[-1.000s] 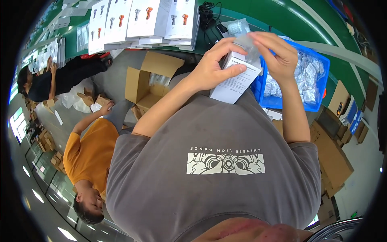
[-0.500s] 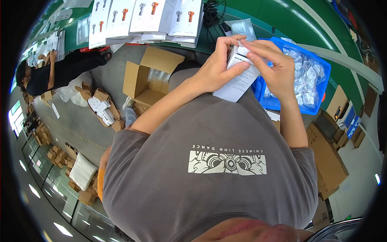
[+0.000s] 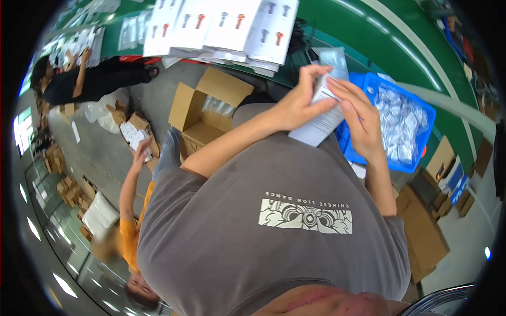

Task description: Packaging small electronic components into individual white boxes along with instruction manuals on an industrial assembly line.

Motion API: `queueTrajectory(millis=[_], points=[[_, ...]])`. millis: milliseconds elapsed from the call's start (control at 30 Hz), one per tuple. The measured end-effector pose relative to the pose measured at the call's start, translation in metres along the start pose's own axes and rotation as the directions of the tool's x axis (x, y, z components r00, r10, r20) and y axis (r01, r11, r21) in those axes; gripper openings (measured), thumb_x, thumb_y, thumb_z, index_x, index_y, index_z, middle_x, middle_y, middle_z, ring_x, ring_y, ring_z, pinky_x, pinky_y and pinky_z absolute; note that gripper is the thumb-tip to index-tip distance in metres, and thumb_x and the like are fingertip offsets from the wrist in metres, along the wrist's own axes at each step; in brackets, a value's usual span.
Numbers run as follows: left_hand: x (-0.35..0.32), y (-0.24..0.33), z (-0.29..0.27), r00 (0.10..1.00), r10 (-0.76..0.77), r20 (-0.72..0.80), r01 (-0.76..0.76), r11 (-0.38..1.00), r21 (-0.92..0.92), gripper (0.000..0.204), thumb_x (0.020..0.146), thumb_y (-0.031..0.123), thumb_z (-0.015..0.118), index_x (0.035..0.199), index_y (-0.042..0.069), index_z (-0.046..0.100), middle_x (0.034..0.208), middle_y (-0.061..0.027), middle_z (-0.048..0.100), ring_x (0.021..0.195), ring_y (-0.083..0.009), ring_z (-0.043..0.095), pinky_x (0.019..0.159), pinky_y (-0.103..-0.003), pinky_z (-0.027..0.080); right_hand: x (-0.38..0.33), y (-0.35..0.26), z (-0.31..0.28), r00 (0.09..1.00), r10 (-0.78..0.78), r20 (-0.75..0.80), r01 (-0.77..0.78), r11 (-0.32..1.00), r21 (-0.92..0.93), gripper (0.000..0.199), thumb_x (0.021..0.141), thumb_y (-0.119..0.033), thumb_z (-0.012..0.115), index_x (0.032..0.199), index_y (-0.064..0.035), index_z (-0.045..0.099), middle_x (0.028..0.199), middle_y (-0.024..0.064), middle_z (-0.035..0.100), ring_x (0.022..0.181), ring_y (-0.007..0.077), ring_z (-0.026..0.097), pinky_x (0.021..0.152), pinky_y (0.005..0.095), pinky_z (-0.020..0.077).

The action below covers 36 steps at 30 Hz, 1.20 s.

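A slim white carton with small dark print stands tilted in front of my chest. My left hand wraps round its left side, the thumb lying across the printed face. Over its upper end, the fingers of my right hand press from the right, and they hide the flaps there. Just right of my right hand sits a blue plastic bin full of small clear-wrapped packets. Behind the carton's top lies a clear plastic bag.
Stacked white printed boxes cover the green bench at the back. An open brown carton holding clear-wrapped pieces is at left. A person in orange reaches out beside me; another in black works farther left.
The white flap at the carton's upper end has gone down under my fingers. The view has shifted, and the person in orange has come into sight at left with an arm stretched out.
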<state>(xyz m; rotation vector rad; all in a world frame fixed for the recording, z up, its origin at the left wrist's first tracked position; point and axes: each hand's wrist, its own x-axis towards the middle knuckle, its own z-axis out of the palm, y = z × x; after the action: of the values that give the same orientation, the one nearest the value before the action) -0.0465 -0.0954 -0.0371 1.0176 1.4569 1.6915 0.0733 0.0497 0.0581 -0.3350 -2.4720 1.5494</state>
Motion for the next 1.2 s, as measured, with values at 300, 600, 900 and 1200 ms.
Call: queueTrajectory(millis=[300, 600, 900, 1200], points=[[-0.010, 0.060, -0.002, 0.981, -0.190, -0.035, 0.193, 0.976, 0.105, 0.089, 0.083, 0.021, 0.078, 0.152, -0.005, 0.026, 0.149, -0.0271, 0.037, 0.138, -0.0332, 0.044, 0.113, -0.036, 0.036, 0.009, 0.047, 0.005, 0.954, -0.024, -0.298, 0.077, 0.982, 0.170, 0.047, 0.101, -0.020, 0.053, 0.142, 0.0018, 0.051, 0.139, 0.0188, 0.059, 0.140, 0.0275, 0.045, 0.116, 0.0397, 0.0337], [0.002, 0.117, -0.032, 0.856, 0.248, -0.454, 0.016, 0.865, 0.502, 0.041, 0.087, 0.007, 0.072, 0.125, -0.005, 0.062, 0.123, -0.0195, 0.063, 0.122, -0.0240, 0.059, 0.104, -0.034, 0.046, 0.128, 0.055, 0.048, 0.956, 0.216, -0.197, -0.022, 0.726, 0.688, 0.053, 0.106, -0.033, 0.041, 0.141, 0.0065, 0.049, 0.137, 0.0177, 0.058, 0.118, 0.0268, 0.059, 0.103, 0.0363, 0.0442], [-0.100, 0.038, -0.199, 0.242, -0.001, -0.970, -0.014, 1.000, -0.004, 0.033, 0.105, 0.027, 0.049, 0.121, 0.001, 0.062, 0.115, -0.0097, 0.067, 0.106, -0.0204, 0.063, 0.089, -0.036, 0.052, 0.182, 0.104, 0.095, 0.966, 0.182, -0.182, -0.097, 0.912, 0.400, 0.062, 0.108, -0.042, 0.033, 0.146, 0.0060, 0.042, 0.149, 0.0197, 0.044, 0.133, 0.0276, 0.046, 0.111, 0.0394, 0.0356], [-0.076, -0.085, -0.281, 0.396, -0.255, -0.882, -0.097, 0.944, -0.316, 0.042, 0.105, 0.036, 0.048, 0.134, 0.007, 0.055, 0.128, -0.0086, 0.061, 0.116, -0.0216, 0.058, 0.097, -0.037, 0.045, 0.160, 0.049, 0.117, 0.950, 0.305, -0.063, -0.212, 0.783, 0.585, 0.076, 0.107, -0.059, 0.022, 0.153, 0.0009, 0.034, 0.152, 0.0158, 0.044, 0.141, 0.0262, 0.041, 0.117, 0.0363, 0.0290]])
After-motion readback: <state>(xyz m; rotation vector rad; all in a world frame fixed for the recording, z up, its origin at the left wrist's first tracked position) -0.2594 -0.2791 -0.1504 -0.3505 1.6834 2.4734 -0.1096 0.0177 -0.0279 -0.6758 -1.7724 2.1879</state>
